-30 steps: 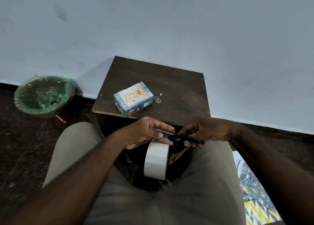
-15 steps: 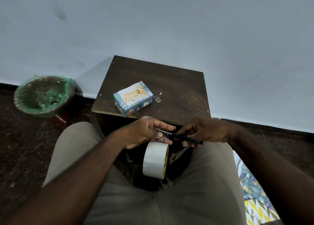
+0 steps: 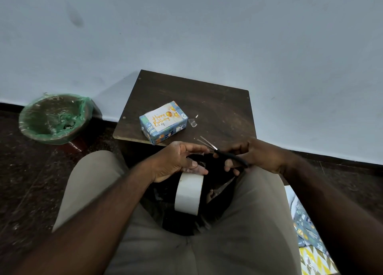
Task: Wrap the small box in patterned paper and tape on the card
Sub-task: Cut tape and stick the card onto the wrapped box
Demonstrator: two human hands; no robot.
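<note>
The small box [image 3: 165, 132], wrapped in blue patterned paper, lies on the dark wooden table [image 3: 217, 108]. A white "Happy Birthday" card [image 3: 161, 118] sits on its top face. In front of the table's near edge my left hand [image 3: 176, 160] pinches a strip of clear tape. The white tape roll [image 3: 188, 193] hangs under it between my knees. My right hand [image 3: 257, 154] grips black-handled scissors [image 3: 230, 156], whose blades are apart and point up-left over the table edge, just right of my left fingertips.
A small clear scrap of tape [image 3: 192, 122] lies on the table right of the box. A bin lined with green plastic [image 3: 55, 119] stands on the floor at the left. Sheets of patterned paper [image 3: 306, 233] lie on the floor by my right leg.
The scissors lay across the tape at my left fingertips with blades together. They now point up toward the table with blades apart, and my left fingers have spread.
</note>
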